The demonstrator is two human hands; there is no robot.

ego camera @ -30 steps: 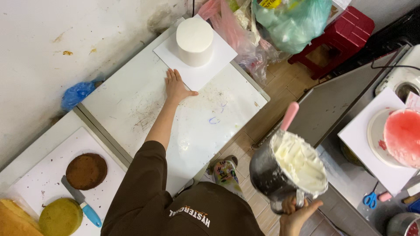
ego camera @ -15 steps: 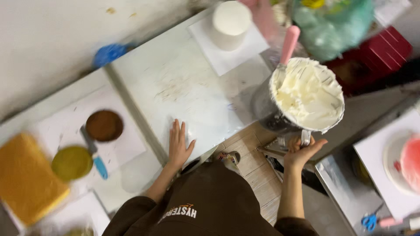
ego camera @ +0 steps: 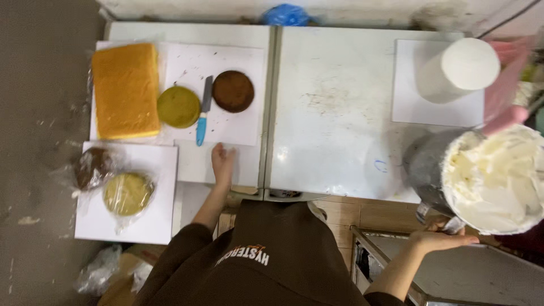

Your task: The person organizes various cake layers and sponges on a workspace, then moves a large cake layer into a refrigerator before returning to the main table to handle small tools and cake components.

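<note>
Left hand flat, fingers spread, palm down on white counter just below blue-handled knife; right hand clamped under metal bowl of white cream, held off counter's right edge, near white cake

- Two clear plastic-wrapped round cakes, one brown and one yellow, are lying on a white board at eight o'clock.
- A blue plastic bag is sitting at twelve o'clock.
</note>
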